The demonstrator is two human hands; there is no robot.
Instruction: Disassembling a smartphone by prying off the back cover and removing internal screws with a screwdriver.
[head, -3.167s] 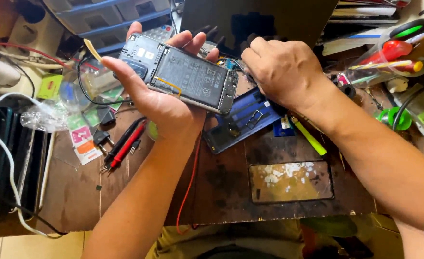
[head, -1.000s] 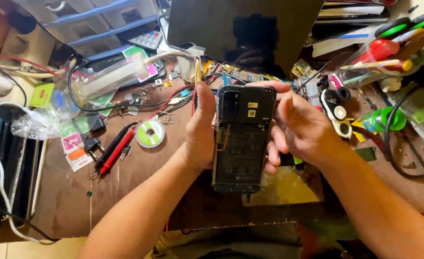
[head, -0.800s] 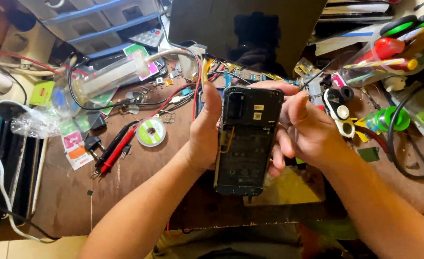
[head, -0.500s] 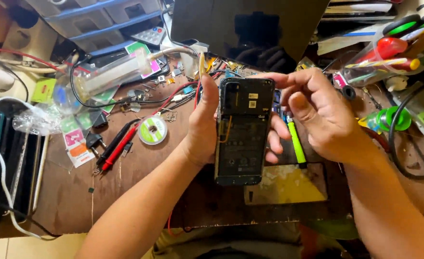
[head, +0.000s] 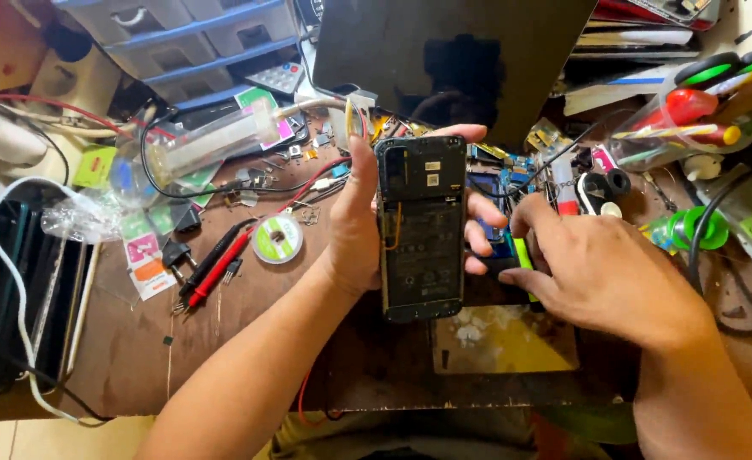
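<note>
My left hand [head: 361,223] holds an opened smartphone [head: 421,226] upright above the bench, its back cover off so the dark battery and circuit board show. The thumb is on the phone's left edge and the fingers wrap around the right edge. My right hand [head: 602,273] is off the phone, lowered to the bench at the right, fingers curled over a yellow-green tool [head: 522,255] and a blue phone part [head: 488,194]. Whether it grips anything is hidden.
A worn wooden bench [head: 240,341] carries red and black probes [head: 214,264], a solder wick reel [head: 276,239], a yellowish panel [head: 504,339], a clear tube [head: 214,140], cables and screwdrivers [head: 691,111]. A dark screen [head: 453,51] stands behind. Drawers [head: 206,34] sit at back left.
My right hand has let go of the phone's right side and dropped to the bench on the right. My left hand keeps the phone upright, now alone.
</note>
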